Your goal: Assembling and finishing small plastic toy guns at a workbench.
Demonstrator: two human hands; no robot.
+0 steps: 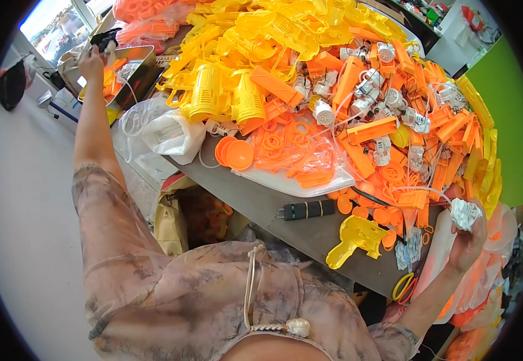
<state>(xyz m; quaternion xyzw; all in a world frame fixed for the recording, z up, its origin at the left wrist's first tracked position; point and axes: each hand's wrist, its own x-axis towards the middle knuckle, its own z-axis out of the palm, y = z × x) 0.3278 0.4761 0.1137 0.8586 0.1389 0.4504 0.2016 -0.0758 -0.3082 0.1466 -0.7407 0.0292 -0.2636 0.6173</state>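
My right hand [470, 242], at the far right, is closed around a white plastic motor unit [465, 215] with a thin clear tube running off to the left. My left arm stretches to the far left, where my left hand [91, 64] is at the rim of a metal tray [147, 55] holding orange parts [113, 78]. A black item [105, 40] lies just beyond those fingers; whether they grip anything is too small to tell. On the table before me rests a yellow half-shell [358, 239] shaped like a gun body, beside a dark cylindrical tool [307, 209].
Yellow shells [261, 30] are heaped at the back. Orange housings [373, 129] and white motor units [367, 90] with tubes spread to the right. Orange discs [236, 154] and a white plastic bag [174, 133] lie near the left edge. Scissors [404, 287] sit at the front right corner.
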